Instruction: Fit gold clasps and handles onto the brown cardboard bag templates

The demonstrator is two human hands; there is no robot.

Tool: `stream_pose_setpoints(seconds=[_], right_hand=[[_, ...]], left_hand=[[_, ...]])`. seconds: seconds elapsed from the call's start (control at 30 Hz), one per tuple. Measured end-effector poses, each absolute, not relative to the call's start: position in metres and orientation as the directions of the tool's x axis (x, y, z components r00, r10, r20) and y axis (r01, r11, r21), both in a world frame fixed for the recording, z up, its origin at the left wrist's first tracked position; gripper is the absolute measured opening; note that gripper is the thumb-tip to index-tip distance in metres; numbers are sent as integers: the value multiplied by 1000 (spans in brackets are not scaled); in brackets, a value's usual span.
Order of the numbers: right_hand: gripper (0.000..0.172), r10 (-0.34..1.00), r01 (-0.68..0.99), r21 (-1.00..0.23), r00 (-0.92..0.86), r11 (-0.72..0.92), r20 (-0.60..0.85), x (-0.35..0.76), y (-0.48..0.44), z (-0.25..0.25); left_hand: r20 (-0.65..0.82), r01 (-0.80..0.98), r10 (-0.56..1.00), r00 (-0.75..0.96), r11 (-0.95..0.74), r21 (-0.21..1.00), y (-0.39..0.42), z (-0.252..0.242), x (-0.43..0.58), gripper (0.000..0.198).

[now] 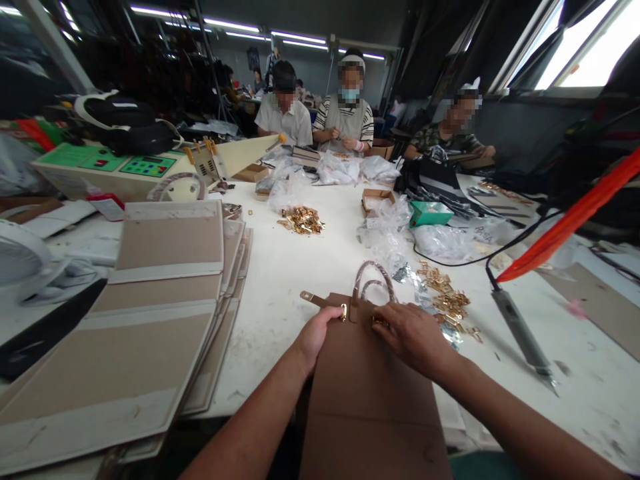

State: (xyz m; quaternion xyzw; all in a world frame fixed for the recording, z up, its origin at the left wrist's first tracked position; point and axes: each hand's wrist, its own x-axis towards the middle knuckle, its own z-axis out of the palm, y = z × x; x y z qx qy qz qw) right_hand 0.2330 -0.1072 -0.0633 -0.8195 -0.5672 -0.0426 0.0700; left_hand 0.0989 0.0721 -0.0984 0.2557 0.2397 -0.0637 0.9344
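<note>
1. Panel of brown bag material [367,380] lies at the middle of the counter's [275,340] near edge, its lower part running toward the wearer, apparently so that the end with fittings sits within reach of both hands.
2. Left hand [317,333] grips the panel's left margin, thumb at a gold fitting [344,312], which likely steadies that corner.
3. Right hand [415,333] bends its fingers over the opposite side at a shiny piece; how firmly it grips, I cannot tell.
4. Looped handles [373,264] and a narrow strap [313,299] point away from the wearer, seemingly leaving the flat face free.
5. Loose gold pieces [453,303] lie just beyond the right hand, probably for a short reach; a gold heap [305,221] sits nearer the far edge.
6. Powered screwdriver [523,333] slants tip-down beside an orange sleeve [575,213], toward the right edge, perhaps for quick grasping.
7. Stacked panels [165,300] cover the near left corner, likely to spare the middle.
</note>
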Motion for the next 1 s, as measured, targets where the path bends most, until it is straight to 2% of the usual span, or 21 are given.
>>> stream_pose_setpoints(seconds=[0.1, 0.23, 0.33, 0.43, 0.53, 0.7, 0.77, 0.9, 0.97, 1.0], right_hand=[[5, 941, 949, -105, 309, -296, 138, 239, -104, -61], [3, 965, 925, -321, 244, -202, 96, 249, -104, -61], [8, 981, 887, -442, 181, -131, 74, 254, -106, -61], [13, 979, 863, -491, 184, -120, 85, 254, -106, -63], [14, 942, 843, -508, 295, -180, 157, 250, -106, -70], [13, 855, 836, -487, 428, -253, 292, 240, -111, -84], [17, 861, 872, -415, 404, -261, 307, 236, -113, -84], [28, 916, 940, -188, 325, -285, 237, 231, -109, -81], [28, 912, 938, -152, 341, -313, 228, 229, -105, -83], [27, 895, 928, -173, 366, -330, 254, 228, -103, -86]], left_hand=[[-482, 255, -8, 876, 857, 449, 72, -99, 99, 38], [-464, 251, -18, 886, 860, 445, 73, -102, 97, 39], [-467, 266, -26, 884, 849, 456, 72, -103, 97, 39], [-488, 269, -5, 873, 839, 474, 73, -102, 97, 39], [-500, 259, 27, 866, 830, 494, 74, -102, 97, 38], [-475, 233, 39, 879, 835, 499, 75, -106, 97, 37], [-473, 229, 38, 880, 839, 494, 74, -105, 97, 36], [-462, 227, 20, 887, 852, 472, 73, -101, 98, 34], [-482, 221, 47, 875, 847, 484, 73, -100, 99, 32], [-493, 215, 67, 867, 843, 492, 74, -101, 99, 32]])
